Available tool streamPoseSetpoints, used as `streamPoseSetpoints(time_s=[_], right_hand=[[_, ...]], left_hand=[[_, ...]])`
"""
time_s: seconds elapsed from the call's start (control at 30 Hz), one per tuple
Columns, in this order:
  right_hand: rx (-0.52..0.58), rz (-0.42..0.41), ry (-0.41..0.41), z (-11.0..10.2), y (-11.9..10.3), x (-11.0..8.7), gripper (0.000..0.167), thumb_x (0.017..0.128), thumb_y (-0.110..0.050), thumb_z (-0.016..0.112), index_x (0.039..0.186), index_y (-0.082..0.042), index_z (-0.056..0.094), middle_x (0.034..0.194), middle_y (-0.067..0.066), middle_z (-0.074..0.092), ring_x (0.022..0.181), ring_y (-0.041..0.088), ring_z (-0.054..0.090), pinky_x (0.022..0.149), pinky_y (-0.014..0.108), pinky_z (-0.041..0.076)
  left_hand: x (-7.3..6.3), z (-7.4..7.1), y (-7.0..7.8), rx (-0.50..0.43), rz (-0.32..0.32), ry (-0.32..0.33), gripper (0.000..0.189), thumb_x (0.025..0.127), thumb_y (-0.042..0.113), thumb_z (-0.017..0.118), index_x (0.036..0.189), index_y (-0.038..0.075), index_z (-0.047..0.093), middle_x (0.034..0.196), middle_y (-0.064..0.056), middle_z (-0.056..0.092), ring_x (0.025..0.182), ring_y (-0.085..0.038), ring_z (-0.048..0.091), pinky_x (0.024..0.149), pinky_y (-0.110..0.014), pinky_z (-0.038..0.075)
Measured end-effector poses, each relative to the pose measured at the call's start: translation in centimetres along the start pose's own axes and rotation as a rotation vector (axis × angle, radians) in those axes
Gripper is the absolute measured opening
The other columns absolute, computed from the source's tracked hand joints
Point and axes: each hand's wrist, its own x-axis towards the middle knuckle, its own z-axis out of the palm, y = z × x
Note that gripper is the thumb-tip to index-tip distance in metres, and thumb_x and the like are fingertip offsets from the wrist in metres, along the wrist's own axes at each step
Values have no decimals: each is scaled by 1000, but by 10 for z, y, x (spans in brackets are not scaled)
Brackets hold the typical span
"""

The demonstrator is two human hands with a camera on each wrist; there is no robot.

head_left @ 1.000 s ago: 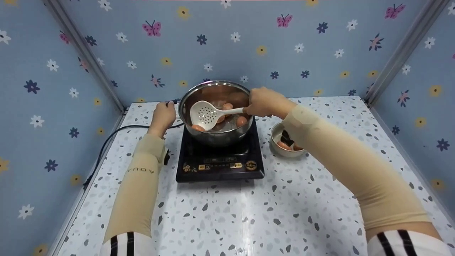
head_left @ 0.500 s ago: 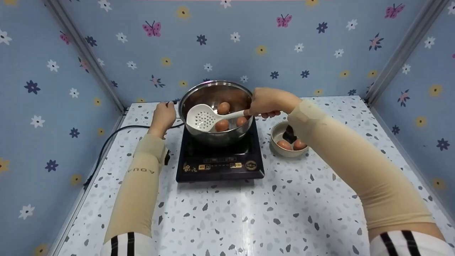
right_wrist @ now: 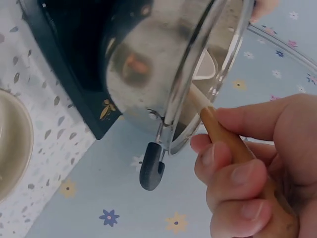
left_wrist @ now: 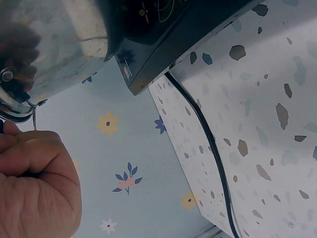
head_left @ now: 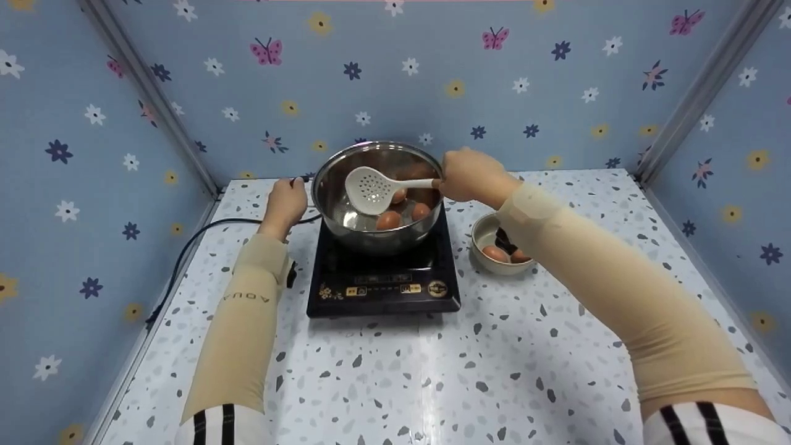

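Observation:
A steel pot with brown eggs in it stands on a black induction cooker. At the pot's left side my left hand grips the side handle, mostly hidden by the fingers; the left wrist view shows the curled fingers at the rim. My right hand holds a white slotted spoon by its wooden handle, thumb and fingers wrapped round it. The spoon's perforated head is over the pot's inside, with nothing on it, and overlaps an egg in the head view.
To the right of the cooker sits a small cream bowl holding eggs and a dark object, partly covered by the right forearm. The pot's black right handle sticks out below my right hand. A black cord runs left; patterned walls surround the table.
The spoon head has swept leftward and down in the pot, then back up and to the right. The eggs in the pot have shifted. My left hand has stayed on the pot handle.

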Motion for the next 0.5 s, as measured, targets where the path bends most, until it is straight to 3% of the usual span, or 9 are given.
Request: streamPoseSetpoints(time_s=[0.13,0.23,0.37,0.5], right_hand=[[-24,-4,18,2,1,1,30,108,-33,62,104,-4,70,100,15,68,88,32,62,78,52,55],[-27,-8,-2,0,1,2,30,108,-33,62,106,-4,70,102,15,68,88,32,62,78,51,54],[-24,-18,-55,-6,0,2,29,107,-34,64,106,-6,72,100,12,68,84,28,61,69,44,51],[-35,-24,-121,-12,1,1,30,107,-36,65,104,-7,72,91,9,68,69,20,62,56,34,47]], left_hand=[[0,1,0,4,16,15,35,119,27,26,96,7,45,89,-10,40,80,-26,41,79,-43,39],[0,1,0,4,15,15,41,119,28,26,106,0,53,93,-12,44,85,-28,45,83,-45,41],[0,0,-1,1,6,4,42,119,29,25,113,-2,53,96,-13,45,89,-29,47,87,-46,42],[0,0,-1,-6,-3,3,48,119,28,27,124,-9,57,113,-26,57,104,-35,55,97,-52,45]])
